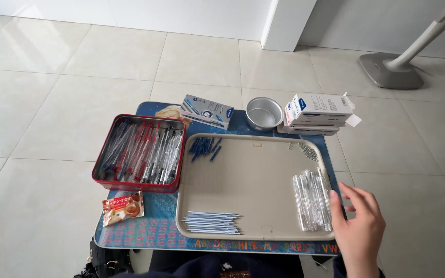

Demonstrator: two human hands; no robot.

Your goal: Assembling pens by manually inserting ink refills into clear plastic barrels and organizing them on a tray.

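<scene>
Sitting at the far left of the small blue table (155, 234) is a red tin (139, 153) packed with assembled pens lying roughly front to back, and just in front of it a small snack packet (123, 207). Next comes the beige tray (253, 175), which carries blue pen caps (204, 148) at its far left corner, a row of ink refills (213, 222) along its near edge, small metal springs (308, 151) at the far right, and the clear pen barrels (312, 201) down its right side. Behind the tray stand a blue-and-white box (206, 110), a round metal bowl (264, 113) and stacked white boxes (318, 114). The right hand (359, 231) hovers open at the tray's right rim — fingers loosely spread, holding nothing. The barrels lie just to its left, almost touching the fingertips, their long axes running away from the person — so the hand meets them side-on. The left hand is out of view.
</scene>
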